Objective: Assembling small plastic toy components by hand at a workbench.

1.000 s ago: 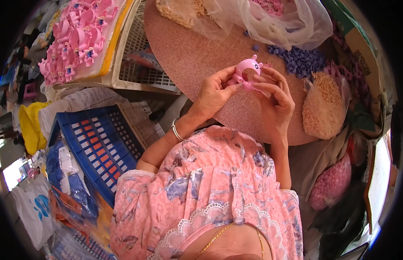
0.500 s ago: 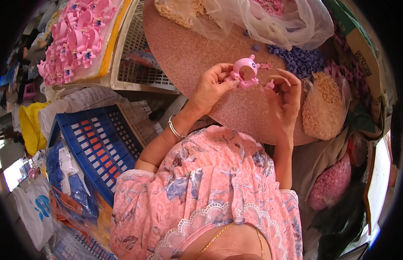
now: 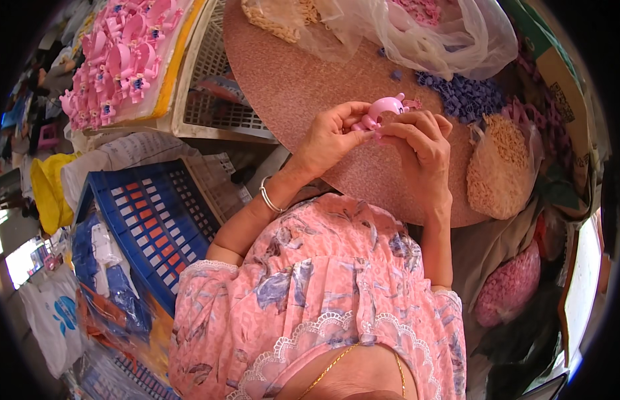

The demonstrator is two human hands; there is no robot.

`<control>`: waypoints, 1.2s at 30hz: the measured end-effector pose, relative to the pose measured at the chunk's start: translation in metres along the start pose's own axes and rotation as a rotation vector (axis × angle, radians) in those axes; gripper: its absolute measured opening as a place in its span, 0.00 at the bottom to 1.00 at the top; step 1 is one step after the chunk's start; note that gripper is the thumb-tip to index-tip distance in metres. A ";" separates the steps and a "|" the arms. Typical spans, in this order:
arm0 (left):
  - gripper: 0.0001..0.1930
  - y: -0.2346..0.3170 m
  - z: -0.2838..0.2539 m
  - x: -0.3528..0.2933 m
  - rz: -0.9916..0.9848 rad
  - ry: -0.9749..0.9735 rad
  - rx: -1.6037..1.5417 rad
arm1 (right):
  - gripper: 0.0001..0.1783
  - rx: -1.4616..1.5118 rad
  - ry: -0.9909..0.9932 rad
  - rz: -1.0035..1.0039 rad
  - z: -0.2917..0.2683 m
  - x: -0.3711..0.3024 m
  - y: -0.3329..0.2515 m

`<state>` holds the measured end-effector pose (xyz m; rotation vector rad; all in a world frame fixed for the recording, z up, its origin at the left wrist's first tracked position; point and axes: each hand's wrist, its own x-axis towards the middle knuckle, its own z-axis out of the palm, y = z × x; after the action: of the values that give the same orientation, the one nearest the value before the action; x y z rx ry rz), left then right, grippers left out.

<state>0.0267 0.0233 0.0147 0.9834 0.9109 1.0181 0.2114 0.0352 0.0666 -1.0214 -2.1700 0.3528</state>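
Note:
Above the near part of the round table (image 3: 363, 180), my left hand (image 3: 331, 140) pinches a pink plastic toy figure (image 3: 388, 105) that has a rounded body with a large round opening and small knobs on top. My right hand (image 3: 423, 140) is closed at the toy's lower right, its fingertips meeting those of the left hand. Between the fingertips a little pink plastic shows; the small pink piece in my right hand is mostly hidden. A reddish-pink small part (image 3: 412, 104) lies on the table just beyond the toy.
Blue plastic parts (image 3: 463, 95) are heaped at the table's far right, beside a bag of beige pieces (image 3: 500, 167). A clear plastic bag (image 3: 450, 47) lies at the back. Finished-looking pink toys (image 3: 120, 63) cover a tray at far left, over a blue slotted crate (image 3: 150, 223).
My right hand has moved left and brought the small pink piece against the toy. The toy has tilted, so its opening is less visible. My left hand keeps its hold.

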 end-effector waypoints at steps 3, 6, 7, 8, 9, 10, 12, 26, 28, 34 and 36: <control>0.20 -0.001 0.001 0.001 0.042 0.012 0.026 | 0.11 -0.022 -0.004 0.035 0.000 -0.001 -0.001; 0.20 0.000 0.003 0.000 0.077 0.016 0.031 | 0.11 -0.015 0.013 0.107 0.001 -0.001 -0.004; 0.20 0.001 0.004 -0.001 0.093 0.019 0.061 | 0.11 -0.023 0.023 0.133 0.002 -0.002 -0.004; 0.20 0.000 0.004 -0.002 0.092 0.018 0.061 | 0.11 -0.023 0.023 0.134 0.002 -0.002 -0.004; 0.19 -0.001 0.003 -0.002 0.127 0.045 0.170 | 0.11 -0.019 0.032 0.142 0.003 -0.002 -0.003; 0.19 0.000 0.003 -0.003 0.160 0.071 0.278 | 0.11 -0.015 0.041 0.151 0.004 -0.002 -0.003; 0.19 0.011 0.007 -0.008 0.198 0.093 0.392 | 0.11 -0.046 0.036 0.184 0.004 -0.003 -0.007; 0.22 -0.015 -0.009 0.000 0.007 0.009 -0.134 | 0.18 -0.128 0.093 0.106 0.017 0.011 -0.013; 0.23 0.000 -0.015 -0.001 -0.061 0.052 -0.484 | 0.21 -0.013 0.258 0.066 0.005 0.016 -0.015; 0.21 0.075 -0.047 -0.010 -0.014 -0.037 -0.652 | 0.10 -0.190 0.415 0.080 0.010 -0.006 0.033; 0.20 0.107 -0.068 -0.031 -0.122 -0.073 -0.744 | 0.12 0.038 0.392 0.194 0.028 -0.020 0.038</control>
<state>-0.0715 0.0312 0.1007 0.3299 0.4543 1.0873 0.2222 0.0461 0.0180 -1.1748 -1.7152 0.2559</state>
